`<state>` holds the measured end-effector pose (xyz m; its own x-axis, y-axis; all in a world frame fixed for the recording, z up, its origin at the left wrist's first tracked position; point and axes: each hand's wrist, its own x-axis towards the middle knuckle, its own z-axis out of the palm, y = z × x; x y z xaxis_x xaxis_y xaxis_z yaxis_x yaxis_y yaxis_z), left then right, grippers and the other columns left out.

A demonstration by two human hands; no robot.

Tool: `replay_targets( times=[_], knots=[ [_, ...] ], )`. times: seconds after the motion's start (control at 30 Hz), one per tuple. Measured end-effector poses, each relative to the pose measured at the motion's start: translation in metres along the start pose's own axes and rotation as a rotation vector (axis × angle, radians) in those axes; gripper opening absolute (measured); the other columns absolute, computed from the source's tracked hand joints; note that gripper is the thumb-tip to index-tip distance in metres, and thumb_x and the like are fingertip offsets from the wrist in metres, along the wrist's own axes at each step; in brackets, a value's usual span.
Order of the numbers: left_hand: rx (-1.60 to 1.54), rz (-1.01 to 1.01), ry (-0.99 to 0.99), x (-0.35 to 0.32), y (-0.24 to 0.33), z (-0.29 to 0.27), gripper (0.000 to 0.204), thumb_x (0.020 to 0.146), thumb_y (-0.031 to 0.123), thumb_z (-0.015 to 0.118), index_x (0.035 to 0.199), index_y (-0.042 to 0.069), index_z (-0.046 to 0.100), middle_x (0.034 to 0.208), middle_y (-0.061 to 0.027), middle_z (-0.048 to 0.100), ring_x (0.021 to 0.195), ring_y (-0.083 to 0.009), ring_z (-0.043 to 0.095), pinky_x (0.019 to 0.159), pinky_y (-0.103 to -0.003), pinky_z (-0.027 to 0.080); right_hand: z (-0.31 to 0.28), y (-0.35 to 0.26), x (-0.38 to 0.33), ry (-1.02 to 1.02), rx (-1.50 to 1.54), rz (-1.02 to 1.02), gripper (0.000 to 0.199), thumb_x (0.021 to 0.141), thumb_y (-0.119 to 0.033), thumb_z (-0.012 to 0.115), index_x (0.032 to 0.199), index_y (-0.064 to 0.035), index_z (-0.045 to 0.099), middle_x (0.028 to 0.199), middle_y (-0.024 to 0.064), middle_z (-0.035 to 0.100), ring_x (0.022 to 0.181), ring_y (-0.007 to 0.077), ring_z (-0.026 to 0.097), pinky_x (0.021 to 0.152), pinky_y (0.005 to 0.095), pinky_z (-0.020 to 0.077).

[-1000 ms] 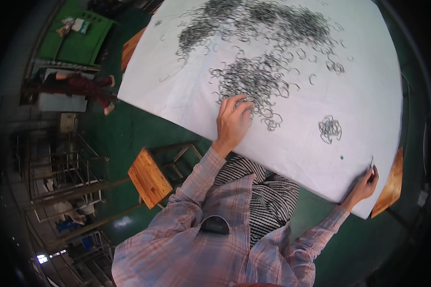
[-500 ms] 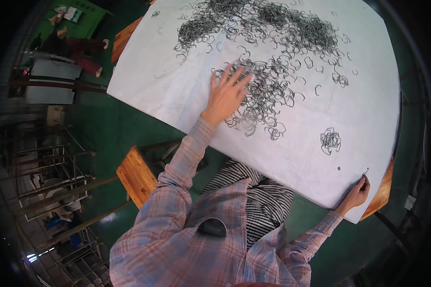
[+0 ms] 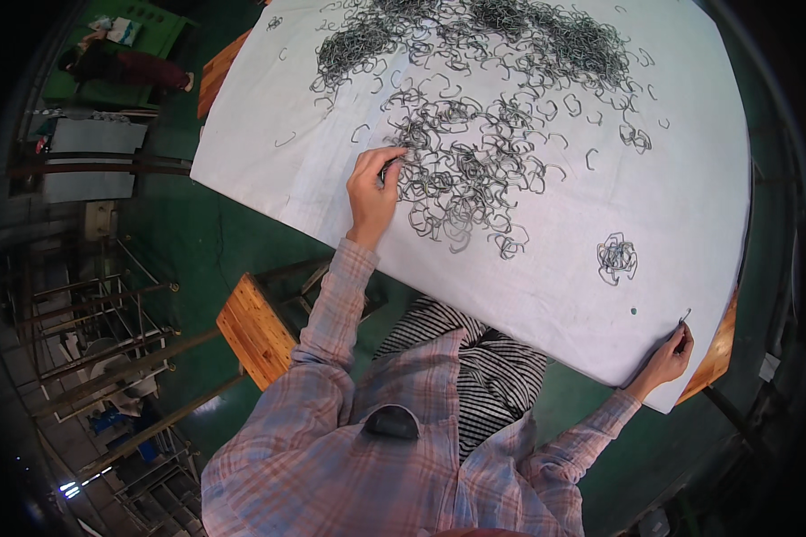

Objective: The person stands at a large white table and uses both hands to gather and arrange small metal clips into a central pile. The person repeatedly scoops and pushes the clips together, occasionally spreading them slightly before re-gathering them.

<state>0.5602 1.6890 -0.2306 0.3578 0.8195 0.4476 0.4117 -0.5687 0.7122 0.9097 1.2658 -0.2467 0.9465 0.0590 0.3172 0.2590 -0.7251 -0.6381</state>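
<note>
My left hand (image 3: 372, 195) is at the left edge of a loose pile of open C-shaped wire rings (image 3: 467, 166). Its thumb and fingers are drawn together in a pinch; what lies between the tips is too small to make out. Near the right corner of the white-covered table (image 3: 546, 295), my right hand (image 3: 670, 356) pinches one bent wire ring (image 3: 686, 315), whose hooked end stands out past the fingertips. A small round cluster of rings (image 3: 617, 259) lies a little beyond that hand.
Denser heaps of rings (image 3: 582, 49) cover the far side of the table. A tiny green spot (image 3: 634, 311) is close to the right hand. A wooden stool (image 3: 255, 331) stands at the left. Another person (image 3: 121, 67) is at a green bench far left, beyond metal racks (image 3: 107, 331).
My left hand has moved left and off the middle of the pile; its spread fingers have come together. Rings near it have shifted leftward. The right hand stays nearly still with its ring.
</note>
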Motion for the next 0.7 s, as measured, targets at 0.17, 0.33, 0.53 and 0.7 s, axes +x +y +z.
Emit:
replay_targets(
  times=[0.17,0.33,0.53,0.7],
  knots=[
    [-0.053,-0.166,0.019,-0.001,0.009,-0.005,0.016,0.084,0.0,0.065,0.097,0.004,0.071,0.089,-0.0062,0.065,0.072,-0.014,0.056,0.063,-0.024,0.044,-0.001,-0.002,0.0,0.012,-0.002,-0.003,0.021,0.094,-0.019,0.06,0.104,-0.0029,0.07,0.09,0.0054,0.069,0.078,0.0142,0.06,0.074,0.0285,0.0488],
    [0.056,0.044,0.064,0.003,0.011,-0.002,0.017,0.083,-0.001,0.063,0.096,0.005,0.072,0.086,-0.0054,0.065,0.077,-0.0147,0.057,0.062,-0.026,0.044,0.002,0.004,0.002,0.008,0.024,-0.008,0.02,0.094,-0.018,0.06,0.103,-0.0027,0.069,0.091,0.0058,0.07,0.08,0.014,0.061,0.075,0.0279,0.049],
    [-0.151,-0.129,-0.055,0.0,0.004,-0.006,0.018,0.081,-0.001,0.058,0.091,0.005,0.072,0.09,-0.006,0.068,0.081,-0.0188,0.059,0.069,-0.028,0.047,0.004,0.01,0.001,-0.004,0.076,0.001,0.02,0.094,-0.017,0.06,0.104,-0.0029,0.069,0.092,0.0061,0.07,0.082,0.0139,0.062,0.076,0.0275,0.0494],
    [-0.253,-0.089,-0.187,0.0,-0.002,-0.01,0.02,0.08,-0.001,0.055,0.088,0.003,0.072,0.092,-0.0063,0.068,0.084,-0.0215,0.059,0.076,-0.03,0.047,0.002,0.006,-0.001,0.005,0.071,0.024,0.019,0.094,-0.017,0.06,0.103,-0.0026,0.069,0.094,0.0066,0.07,0.083,0.0141,0.063,0.077,0.0271,0.0498]
  ],
)
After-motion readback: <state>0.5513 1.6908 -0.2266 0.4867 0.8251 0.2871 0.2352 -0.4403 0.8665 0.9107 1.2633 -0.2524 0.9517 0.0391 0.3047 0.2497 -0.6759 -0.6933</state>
